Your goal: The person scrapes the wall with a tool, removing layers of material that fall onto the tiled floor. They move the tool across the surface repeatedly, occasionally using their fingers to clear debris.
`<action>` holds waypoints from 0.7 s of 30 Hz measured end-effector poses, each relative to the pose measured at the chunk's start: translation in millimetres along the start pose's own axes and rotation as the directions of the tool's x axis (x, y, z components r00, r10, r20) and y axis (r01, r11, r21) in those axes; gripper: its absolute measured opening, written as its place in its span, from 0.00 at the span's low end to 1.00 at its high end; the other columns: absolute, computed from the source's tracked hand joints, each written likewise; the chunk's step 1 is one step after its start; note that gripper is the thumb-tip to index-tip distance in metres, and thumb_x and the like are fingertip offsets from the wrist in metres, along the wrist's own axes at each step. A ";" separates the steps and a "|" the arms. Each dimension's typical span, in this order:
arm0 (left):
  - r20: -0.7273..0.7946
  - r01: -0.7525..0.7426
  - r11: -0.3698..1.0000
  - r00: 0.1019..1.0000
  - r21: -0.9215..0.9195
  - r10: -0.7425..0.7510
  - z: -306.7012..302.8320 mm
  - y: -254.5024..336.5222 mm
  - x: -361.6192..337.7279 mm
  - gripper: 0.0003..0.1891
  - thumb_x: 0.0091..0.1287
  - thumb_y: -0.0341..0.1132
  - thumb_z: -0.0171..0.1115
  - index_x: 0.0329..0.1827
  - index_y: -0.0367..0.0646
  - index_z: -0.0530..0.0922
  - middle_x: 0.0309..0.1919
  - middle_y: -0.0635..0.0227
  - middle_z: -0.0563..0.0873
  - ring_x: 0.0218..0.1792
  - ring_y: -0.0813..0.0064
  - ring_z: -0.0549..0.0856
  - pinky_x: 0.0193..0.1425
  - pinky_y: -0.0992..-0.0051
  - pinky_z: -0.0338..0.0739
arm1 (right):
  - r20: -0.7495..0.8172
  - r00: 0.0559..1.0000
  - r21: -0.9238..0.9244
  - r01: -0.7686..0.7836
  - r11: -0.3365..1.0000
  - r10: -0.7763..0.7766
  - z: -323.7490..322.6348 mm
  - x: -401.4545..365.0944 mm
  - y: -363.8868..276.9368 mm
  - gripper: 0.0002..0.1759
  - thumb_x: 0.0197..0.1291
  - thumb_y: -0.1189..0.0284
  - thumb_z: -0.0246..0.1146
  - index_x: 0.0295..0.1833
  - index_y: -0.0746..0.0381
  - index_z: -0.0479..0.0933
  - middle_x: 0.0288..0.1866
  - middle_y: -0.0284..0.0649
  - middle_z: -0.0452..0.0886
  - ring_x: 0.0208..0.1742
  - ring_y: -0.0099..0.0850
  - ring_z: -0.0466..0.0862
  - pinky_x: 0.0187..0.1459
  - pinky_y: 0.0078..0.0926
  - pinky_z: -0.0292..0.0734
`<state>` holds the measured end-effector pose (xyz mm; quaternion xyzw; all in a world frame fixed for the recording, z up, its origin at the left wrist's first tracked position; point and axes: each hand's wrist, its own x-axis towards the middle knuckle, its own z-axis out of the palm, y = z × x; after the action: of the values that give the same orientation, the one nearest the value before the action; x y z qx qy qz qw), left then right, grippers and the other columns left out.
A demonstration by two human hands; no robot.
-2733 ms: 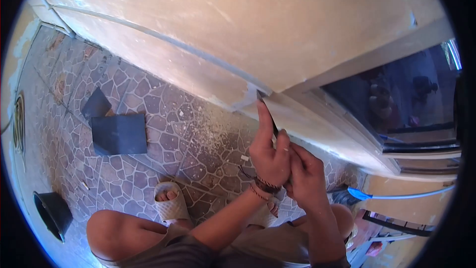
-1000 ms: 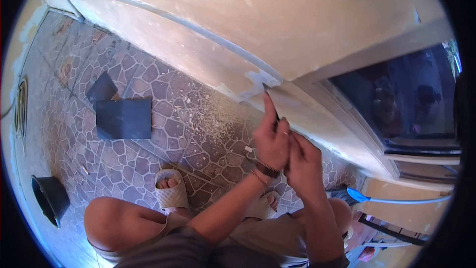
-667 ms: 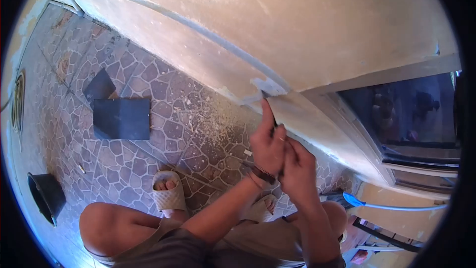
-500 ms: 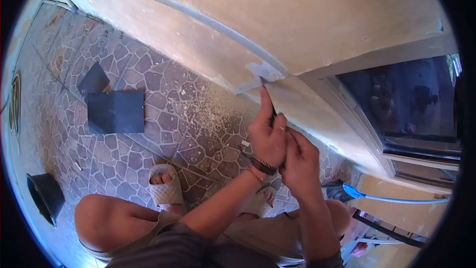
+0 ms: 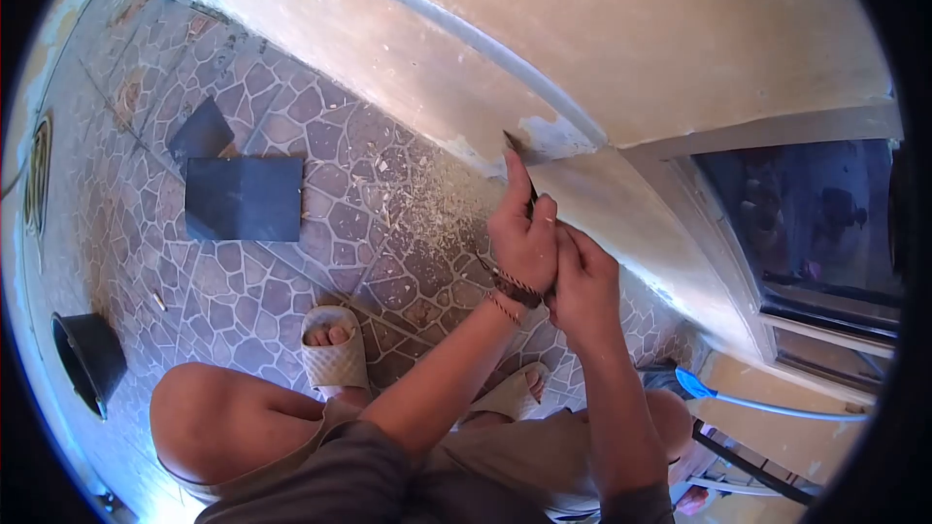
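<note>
I squat before a cream plastered wall [image 5: 621, 29]. Both hands grip one thin dark scraping tool [image 5: 521, 167]. My left hand [image 5: 521, 238], with cord bracelets at the wrist, wraps the upper part, its forefinger stretched along the blade. My right hand [image 5: 584, 283] clasps the handle just behind and below. The blade tip touches the wall at a pale scraped patch [image 5: 553, 139], where a grey groove line meets the corner of a window frame.
Pale scrapings litter the stone-patterned tile floor [image 5: 291, 272] below the wall. Two dark sheets [image 5: 243, 196] lie at the left, a black bucket [image 5: 87, 361] at lower left. My sandalled foot [image 5: 333, 354] rests on the tiles. A dark window [image 5: 815, 213] and a blue-tipped tool [image 5: 757, 398] are at right.
The hands stay clasped on the tool at the same spot on the wall. The view has shifted a little, and the pale scraped patch has grown since the earliest frame.
</note>
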<state>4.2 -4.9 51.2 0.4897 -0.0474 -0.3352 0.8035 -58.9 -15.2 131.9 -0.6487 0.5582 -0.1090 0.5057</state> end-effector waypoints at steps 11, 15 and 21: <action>0.051 0.015 0.990 0.998 0.143 -0.023 22.2 22.2 -34.0 0.30 0.65 0.28 0.54 0.72 0.34 0.58 0.64 0.43 0.71 0.58 0.69 0.79 0.57 0.75 0.72 | 0.085 0.990 0.090 -0.123 0.988 0.116 -30.5 -31.9 -12.9 0.20 0.72 0.66 0.46 0.62 0.65 0.71 0.18 0.30 0.71 0.11 0.16 0.65 0.09 0.16 0.57; -0.037 0.106 0.992 0.994 0.068 -0.103 19.5 15.5 -27.4 0.30 0.66 0.29 0.56 0.71 0.34 0.60 0.63 0.47 0.74 0.55 0.77 0.78 0.56 0.77 0.72 | 0.114 0.987 0.028 -0.118 0.993 0.114 -17.7 -11.8 -17.0 0.19 0.71 0.68 0.49 0.62 0.66 0.71 0.21 0.31 0.74 0.15 0.14 0.67 0.14 0.15 0.59; -0.015 -0.121 0.992 0.993 0.034 0.121 13.8 0.0 -16.6 0.29 0.68 0.27 0.56 0.71 0.34 0.59 0.55 0.65 0.80 0.45 0.86 0.75 0.51 0.86 0.70 | 0.183 0.973 0.172 -0.175 0.969 0.143 -25.0 -32.3 -18.2 0.21 0.71 0.68 0.51 0.64 0.65 0.70 0.20 0.28 0.70 0.17 0.13 0.66 0.18 0.14 0.60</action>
<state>-14.2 -5.6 62.5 0.5018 -0.0756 -0.2809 0.8146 -76.8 -4.1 171.3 -0.5583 0.5508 -0.0642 0.6171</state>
